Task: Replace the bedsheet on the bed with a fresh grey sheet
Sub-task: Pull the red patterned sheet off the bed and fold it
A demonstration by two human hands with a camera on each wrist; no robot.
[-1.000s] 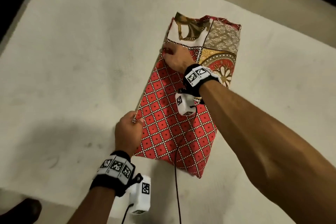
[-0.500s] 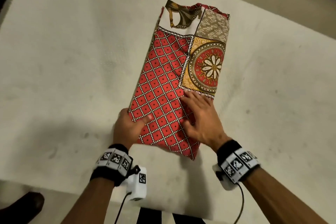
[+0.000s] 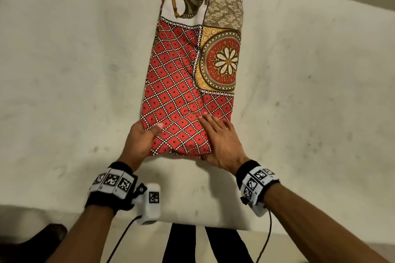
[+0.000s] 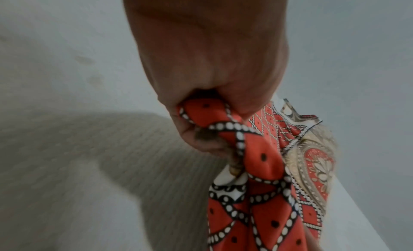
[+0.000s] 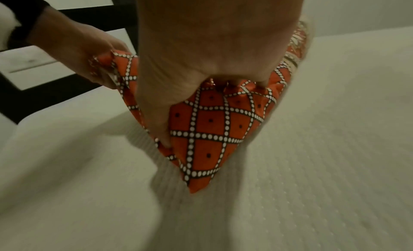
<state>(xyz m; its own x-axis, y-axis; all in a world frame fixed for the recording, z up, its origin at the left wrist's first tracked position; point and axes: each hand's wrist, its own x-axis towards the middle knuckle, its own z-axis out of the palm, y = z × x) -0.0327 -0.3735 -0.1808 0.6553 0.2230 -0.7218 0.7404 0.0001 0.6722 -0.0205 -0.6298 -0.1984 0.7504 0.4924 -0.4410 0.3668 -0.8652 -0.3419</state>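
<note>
**Folded patterned sheet gripped at its near end on the bare mattress**

The old bedsheet (image 3: 190,83), red with white-dotted diamonds and a flower medallion panel, lies folded into a long narrow stack on the bare mattress (image 3: 74,60), running from near to far, a little right of the middle of the view. Its near end is close to the mattress's near edge.

The left hand (image 3: 140,142) pinches the near left corner, thumb on top and fingers tucked beneath; the left wrist view shows the cloth bunched in a curled grip. The right hand (image 3: 221,144) takes the near right corner, its fingers laid over the top and its thumb under the near edge; in the right wrist view that corner lifts off the mattress.

The stack looks soft and light, several thin layers thick. It will likely sag and slide apart if lifted by one end alone, so the near-corner hold suits folding the near end over toward the far end; to carry it, a hand under the middle would be safer. The far end looks ragged, its layers uneven, and may slip first.

The mattress is off-white with a fine dimpled weave and a few faint marks. Beyond its far edge runs pale floor. No grey sheet is in view.
</note>
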